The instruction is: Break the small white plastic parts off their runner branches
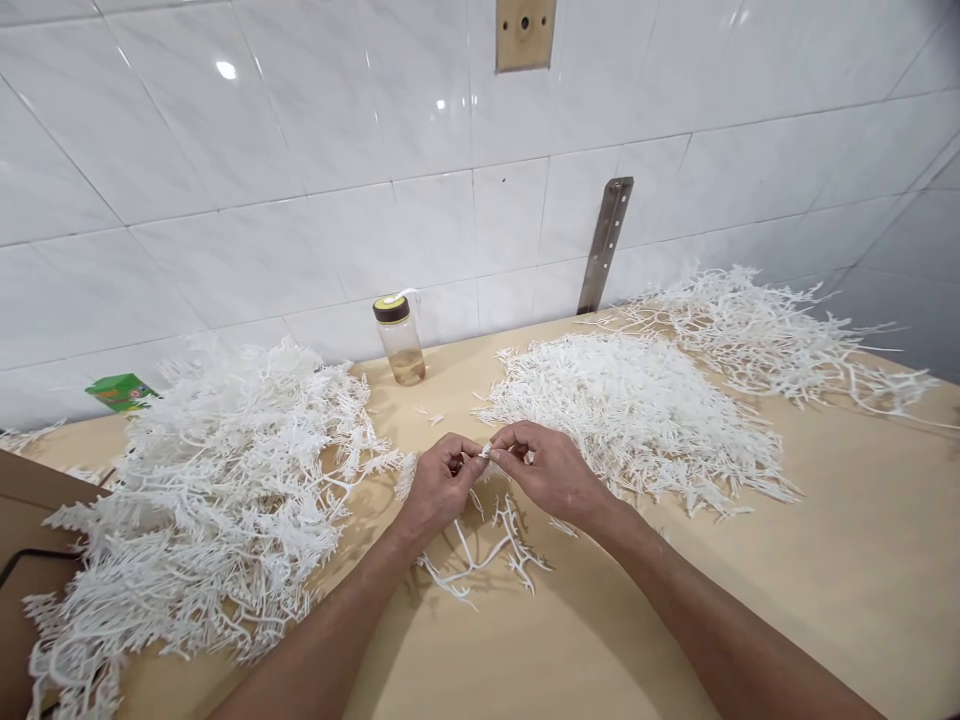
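Observation:
Both my hands meet over the middle of the wooden table [825, 560]. My left hand [439, 485] and my right hand [547, 470] pinch a small white plastic piece [484, 452] between their fingertips. A branching white plastic sprue [480, 555] hangs and lies just below my hands, its top end hidden behind them. A big pile of white branched plastic pieces [217, 500] lies to the left. A flatter pile of white plastic pieces [637, 410] lies right of my hands.
A third heap of longer white sprues [757, 320] lies at the back right. A clear bottle with a dark cap [400, 340] stands by the tiled wall. A green box [120, 392] sits at the far left, and a metal bracket [604, 245] leans on the wall.

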Demonstrator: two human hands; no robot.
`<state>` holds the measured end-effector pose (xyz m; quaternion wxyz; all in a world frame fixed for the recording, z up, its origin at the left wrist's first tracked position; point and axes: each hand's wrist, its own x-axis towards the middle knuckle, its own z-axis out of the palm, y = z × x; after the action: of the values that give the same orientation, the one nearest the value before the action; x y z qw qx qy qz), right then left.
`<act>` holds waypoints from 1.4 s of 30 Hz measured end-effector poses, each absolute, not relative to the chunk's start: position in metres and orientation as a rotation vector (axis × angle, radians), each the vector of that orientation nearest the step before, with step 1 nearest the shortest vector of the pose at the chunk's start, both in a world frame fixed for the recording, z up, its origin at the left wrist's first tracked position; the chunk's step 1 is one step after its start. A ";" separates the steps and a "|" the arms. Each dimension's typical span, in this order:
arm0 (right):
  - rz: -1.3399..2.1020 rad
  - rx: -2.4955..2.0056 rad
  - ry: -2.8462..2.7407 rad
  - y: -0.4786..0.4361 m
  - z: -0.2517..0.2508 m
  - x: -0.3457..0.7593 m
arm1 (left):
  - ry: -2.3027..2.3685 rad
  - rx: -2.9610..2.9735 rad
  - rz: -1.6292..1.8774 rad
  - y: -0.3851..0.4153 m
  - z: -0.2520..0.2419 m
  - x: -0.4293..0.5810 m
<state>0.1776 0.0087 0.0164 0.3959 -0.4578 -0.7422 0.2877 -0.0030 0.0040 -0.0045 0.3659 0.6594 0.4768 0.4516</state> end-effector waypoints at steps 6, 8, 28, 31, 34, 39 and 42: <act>0.708 -1.206 -1.886 0.007 0.017 0.174 | 1.300 1.780 1.177 0.002 -0.010 -0.001; 0.690 -1.205 -1.902 0.008 0.017 0.174 | 1.327 1.830 1.190 0.002 -0.012 0.000; 0.824 -1.204 -1.878 0.010 0.011 0.176 | 1.362 1.960 1.190 -0.002 -0.004 0.000; 0.764 -1.210 -1.943 0.010 0.009 0.179 | 1.369 1.961 1.193 -0.003 -0.004 0.000; 0.551 -1.224 -2.047 0.009 0.005 0.176 | 1.349 1.983 1.176 -0.003 -0.004 0.000; 0.194 -1.414 -2.153 0.010 0.003 0.165 | 1.338 2.034 1.163 -0.004 -0.001 0.002; 0.090 -1.637 -2.003 0.019 0.005 0.176 | 1.335 2.014 1.199 -0.006 -0.001 0.002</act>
<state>0.1760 0.0193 0.0048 0.2730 -0.6084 -0.7445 0.0333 0.0019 -0.0056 -0.0008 0.2203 0.7284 0.4827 0.4334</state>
